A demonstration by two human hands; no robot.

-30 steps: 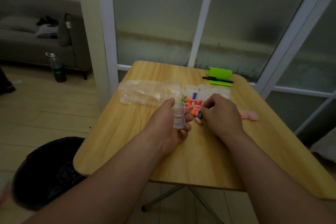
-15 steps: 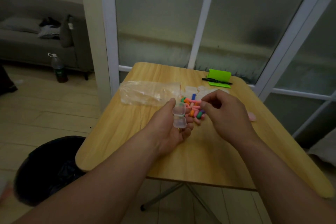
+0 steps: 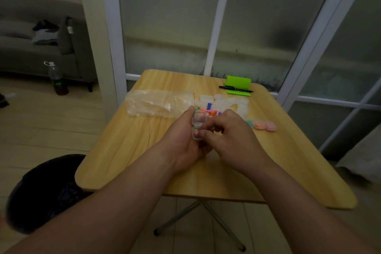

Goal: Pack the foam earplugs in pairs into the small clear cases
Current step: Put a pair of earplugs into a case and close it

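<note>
The small clear case [image 3: 199, 125] sits open above the table's middle, gripped in the curled fingers of the left hand [image 3: 183, 139], with its hinged lid standing at 12 o'clock over the base. A pink earplug [image 3: 196, 133] shows through the base's glossy wall. The right hand [image 3: 232, 137] meets it from 3 o'clock, fingers bent, with thumb and forefinger pinching that earplug at the case's mouth. A green speck shows between its other fingers, too small to name.

Just past the case at 12 o'clock lie the loose earplugs [image 3: 208, 111], stubby foam cylinders in mixed bright colours. At 1 o'clock is a heap of empty cases [image 3: 229, 103], and at 3 o'clock are filled cases [image 3: 266, 126] showing teal, orange and pink. A crinkled clear plastic bag [image 3: 156, 104] lies at 10 o'clock. All of it rests on a wood-grain table [image 3: 226, 173] with rounded corners.
</note>
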